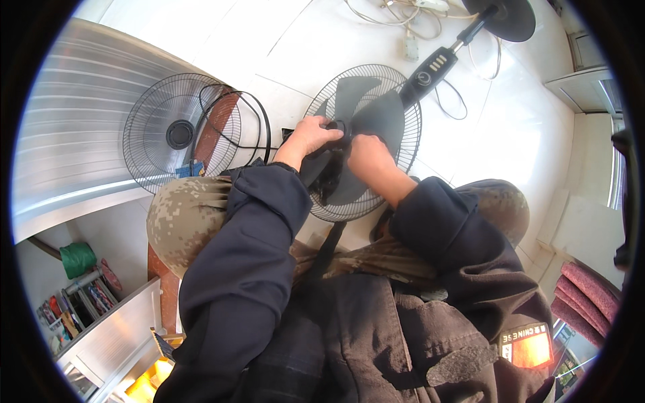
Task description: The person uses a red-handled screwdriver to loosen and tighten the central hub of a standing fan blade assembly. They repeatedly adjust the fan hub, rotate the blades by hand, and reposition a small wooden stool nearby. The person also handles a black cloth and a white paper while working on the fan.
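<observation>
Before me lies a pedestal fan with its dark blades (385, 118) uncovered, over the rear wire guard (416, 146). My left hand (313, 135) reaches to the middle, thumb and fingers around the dark hub (341, 129). Just right of the hub, my right hand (372, 157) is curled against the blades. Its fingertips are hidden, so I cannot tell whether it grips anything. The fan's control box (429, 75), with a dial and light buttons, extends up and right along the pole to the round base (509, 17).
The detached front guard (180, 134) leans at the left by a ribbed metal panel (95, 101), with a black cable (267, 118) looped beside it. White cords and a power strip (410, 48) lie on the tiled floor. Folded reddish cloth (587, 297) is at the right.
</observation>
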Available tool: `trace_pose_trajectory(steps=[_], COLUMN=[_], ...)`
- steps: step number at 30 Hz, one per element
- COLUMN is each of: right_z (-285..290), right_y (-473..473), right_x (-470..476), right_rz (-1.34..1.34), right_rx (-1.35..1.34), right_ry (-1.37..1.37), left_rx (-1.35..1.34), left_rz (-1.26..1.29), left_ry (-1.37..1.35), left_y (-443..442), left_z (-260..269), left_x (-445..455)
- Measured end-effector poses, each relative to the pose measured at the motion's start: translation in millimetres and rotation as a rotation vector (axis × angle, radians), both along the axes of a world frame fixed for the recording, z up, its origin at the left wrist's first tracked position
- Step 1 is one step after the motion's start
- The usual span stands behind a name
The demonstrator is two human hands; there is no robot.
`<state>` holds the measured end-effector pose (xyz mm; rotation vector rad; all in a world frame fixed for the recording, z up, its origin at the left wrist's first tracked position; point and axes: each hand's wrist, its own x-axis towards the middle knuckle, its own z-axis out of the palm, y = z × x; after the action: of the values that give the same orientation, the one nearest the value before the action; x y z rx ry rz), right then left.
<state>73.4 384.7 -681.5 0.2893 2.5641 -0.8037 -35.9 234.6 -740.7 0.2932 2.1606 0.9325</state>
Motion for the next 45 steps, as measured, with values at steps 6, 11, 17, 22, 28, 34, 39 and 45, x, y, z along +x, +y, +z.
trace_pose_trajectory(steps=[6,11,17,22,28,34,39,45], right_z=[-5,1,9,8,6,4,14,58], right_y=[-1,-1,-2,-2,-2,-1,-1,19], right_x=[-2,-4,-2,0,0,-2,-3,-13], right_rz=[0.020,0.002,0.031,0.078,0.090,0.100,0.144,0.085], right_rx=[0.009,-0.018,0.015,0.042,0.045,0.044,0.060,0.131], right_ry=[-0.007,-0.008,-0.005,-0.008,0.006,0.007,0.003,0.250], left_rx=[-0.115,-0.127,-0.087,-0.047,-0.072,-0.077,-0.100,-0.031], left_rz=[0.011,0.029,0.047,0.093,0.098,0.090,0.121,0.140], left_ry=[0.041,0.116,0.098,0.095,0.119,0.149,0.167,0.186], left_y=[9,14,11,11,13,14,17,8], left_z=[7,9,11,11,7,7,4,-10], left_x=[2,6,9,14,14,15,16,18])
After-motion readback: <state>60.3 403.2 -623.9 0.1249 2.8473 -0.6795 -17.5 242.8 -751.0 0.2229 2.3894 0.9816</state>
